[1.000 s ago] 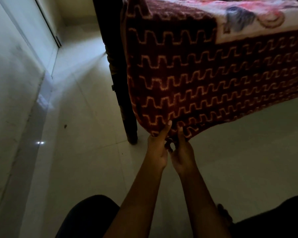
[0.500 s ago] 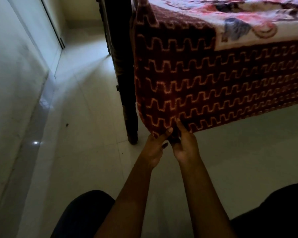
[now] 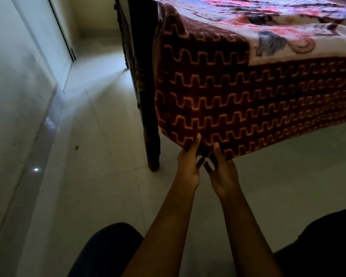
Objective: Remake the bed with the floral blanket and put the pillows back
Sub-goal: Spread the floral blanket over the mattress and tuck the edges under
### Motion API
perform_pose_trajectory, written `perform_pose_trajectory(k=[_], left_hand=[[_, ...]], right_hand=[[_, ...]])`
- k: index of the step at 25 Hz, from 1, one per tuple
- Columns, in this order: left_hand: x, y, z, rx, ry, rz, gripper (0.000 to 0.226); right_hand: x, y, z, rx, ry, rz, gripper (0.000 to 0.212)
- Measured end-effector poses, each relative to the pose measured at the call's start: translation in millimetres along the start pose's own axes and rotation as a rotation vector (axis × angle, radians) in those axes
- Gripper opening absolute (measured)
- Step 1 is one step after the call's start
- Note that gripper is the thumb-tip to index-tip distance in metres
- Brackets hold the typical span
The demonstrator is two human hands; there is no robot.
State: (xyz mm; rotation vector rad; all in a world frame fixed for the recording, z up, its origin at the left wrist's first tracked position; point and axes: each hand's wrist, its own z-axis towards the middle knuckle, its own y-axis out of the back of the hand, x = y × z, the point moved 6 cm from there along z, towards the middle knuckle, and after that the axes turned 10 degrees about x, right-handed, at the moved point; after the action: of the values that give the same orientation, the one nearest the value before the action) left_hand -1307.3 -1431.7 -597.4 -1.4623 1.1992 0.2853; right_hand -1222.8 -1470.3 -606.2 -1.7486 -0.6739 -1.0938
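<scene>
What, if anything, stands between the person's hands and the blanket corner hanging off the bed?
Nothing visible does. The left hand and right hand touch the floral blanket at its lower corner, thumbs on its face. The dark bed leg stands to their left, apart from both hands.

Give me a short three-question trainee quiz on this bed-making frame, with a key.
1. True or false: only the left hand touches the blanket.
2. Which part of the blanket do both hands pinch? A) the floral centre B) the lower corner of the maroon border C) a fold on top of the bed
3. What dark upright stands on the floor just left of the hanging blanket?
Key: 1 false, the right hand holds it too; 2 B; 3 the bed leg.
</scene>
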Motion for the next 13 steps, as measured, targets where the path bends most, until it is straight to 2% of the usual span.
perform_pose_trajectory(k=[2, 5, 9, 11, 12, 13], left_hand=[[0.2, 4.0, 2.7, 0.097, -0.052, 0.025, 0.069], [5.1, 9.2, 4.9, 0.188, -0.021, 0.069, 0.051], [1.1, 15.7, 0.6, 0.124, 0.091, 0.108, 0.039], [-17.1, 26.6, -10.1, -0.054, 0.100, 0.412, 0.022], [-36.7, 27.2, -19.0, -0.149, 0.034, 0.625, 0.017], [-59.8, 18.2, -26.7, -0.176, -0.091, 0.746, 0.019]], right_hand=[[-5.9, 0.9, -3.0, -0.063, -0.098, 0.177, 0.031], [-5.6, -7.9, -6.6, -0.052, -0.134, 0.327, 0.021], [1.7, -16.7, 9.3, -0.138, -0.070, 0.124, 0.034], [1.9, -14.1, 22.1, -0.206, -0.055, 0.066, 0.028], [1.2, -11.1, 30.3, -0.232, -0.052, 0.031, 0.024], [0.3, -9.0, 38.8, -0.257, -0.052, -0.016, 0.018]])
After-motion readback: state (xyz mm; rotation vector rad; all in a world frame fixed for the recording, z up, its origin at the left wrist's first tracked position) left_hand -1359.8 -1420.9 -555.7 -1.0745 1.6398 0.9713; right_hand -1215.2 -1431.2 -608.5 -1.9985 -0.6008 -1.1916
